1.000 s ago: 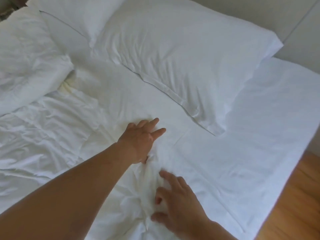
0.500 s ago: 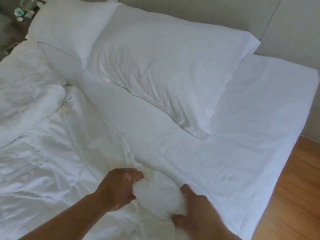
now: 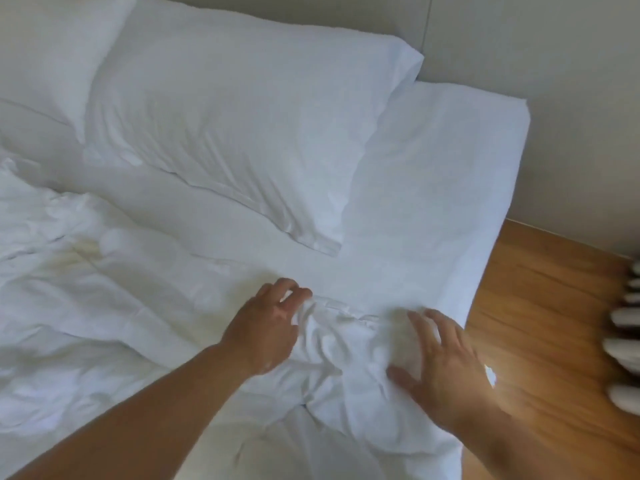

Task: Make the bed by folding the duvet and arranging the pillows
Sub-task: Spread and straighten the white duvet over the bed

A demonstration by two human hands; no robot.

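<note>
Two hands rest on the bunched corner of the duvet [image 3: 339, 344] near the right edge of the bed [image 3: 450, 202]: right hand [image 3: 446, 358] spread flat, left hand [image 3: 266, 327] fingers bent, grip unclear. Pillows [image 3: 242, 126] line the head edge.

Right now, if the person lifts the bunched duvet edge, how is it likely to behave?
Likely floppy: the duvet lies bunched in soft creases between the left hand and right hand, so it should drape, not hold shape. Probably light for its bulk, since it looks puffy. Its folds should give easy grip.
</note>
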